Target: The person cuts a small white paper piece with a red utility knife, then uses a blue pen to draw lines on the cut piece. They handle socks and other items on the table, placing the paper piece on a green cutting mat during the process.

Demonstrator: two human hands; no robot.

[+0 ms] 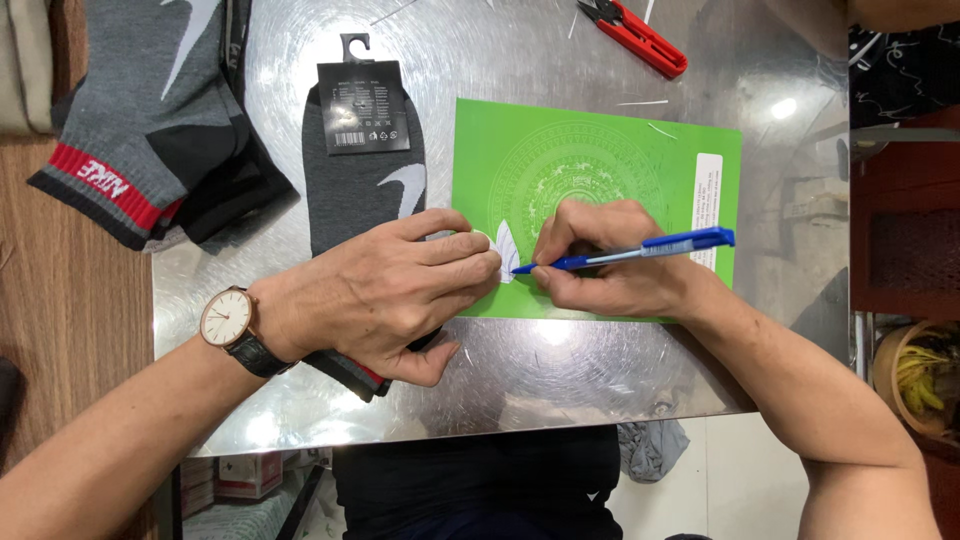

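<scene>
- A blue pen (640, 250) is gripped in the right hand (610, 265), fingers closed around its barrel, with the tip set against a small white paper piece (506, 250).
- The white paper piece is pinned down by the fingertips (480, 255) of the left hand (385, 290), which is pressed flat with the fingers drawn together; nothing is grasped in it, the paper is only held in place.
- The paper piece lies on the near left part of a green card (620, 160), which is laid flat on a shiny metal table (520, 50).
- A round pale pattern is printed on the green card, and a white label is seen near its right edge.
- A wristwatch (228, 322) with a pale dial and a black strap is worn on the left wrist.
- A dark grey sock (360, 190) with a black hanger card at its far end is laid just left of the green card; its near end is covered by the left hand.
- More grey socks with red and black cuffs (140, 120) are piled at the far left, partly over the table's edge and onto a wooden surface (60, 300).
- Red-handled snips (640, 38) are set at the far side of the table, well apart from both hands.
- A few loose thread ends are scattered on the metal beyond the green card.
- A pot with a yellowish plant (915, 375) is seen at the right, beside the table.
</scene>
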